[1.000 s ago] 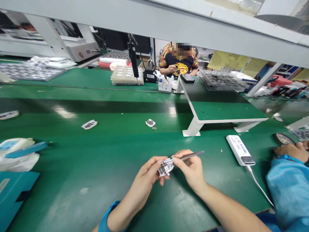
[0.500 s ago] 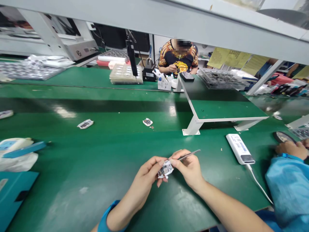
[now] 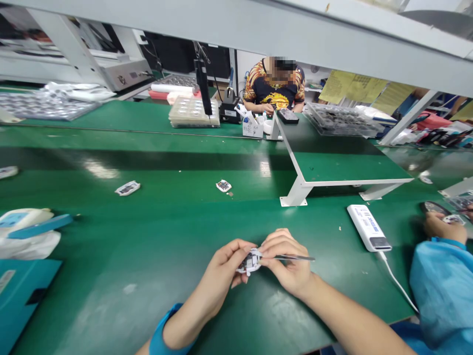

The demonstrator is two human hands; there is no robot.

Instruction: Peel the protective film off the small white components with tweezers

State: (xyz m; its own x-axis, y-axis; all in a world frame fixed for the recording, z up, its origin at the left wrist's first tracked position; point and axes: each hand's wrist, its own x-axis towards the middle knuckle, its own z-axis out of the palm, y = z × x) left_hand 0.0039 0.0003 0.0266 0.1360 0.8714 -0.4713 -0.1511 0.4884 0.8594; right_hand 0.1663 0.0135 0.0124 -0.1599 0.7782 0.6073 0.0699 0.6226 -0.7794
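My left hand (image 3: 228, 264) is closed around a small white device housing (image 3: 251, 263) with electronic parts showing in its open face. Thumb and fingers pinch its left side, above the green bench. My right hand (image 3: 286, 259) is closed on a pair of thin metal tweezers (image 3: 297, 258), whose rear end sticks out to the right. The right fingertips meet the housing's right edge, and they hide the tweezers' tips. Farther up the bench lies a similar open white housing (image 3: 223, 186), with a tiny flat piece (image 3: 230, 194) beside it.
Another white housing (image 3: 127, 188) lies left on the green bench (image 3: 158, 236). A white cabled box (image 3: 369, 228) and a raised shelf (image 3: 354, 162) stand right. A co-worker's blue sleeve (image 3: 438, 291) is at the right edge; another person (image 3: 273, 91) sits opposite. A teal folder (image 3: 25, 291) lies left.
My right hand has turned, so the tweezers now lie nearly level instead of slanting upward. The housing has shifted slightly left. The co-worker's hand at right now shows a white housing.
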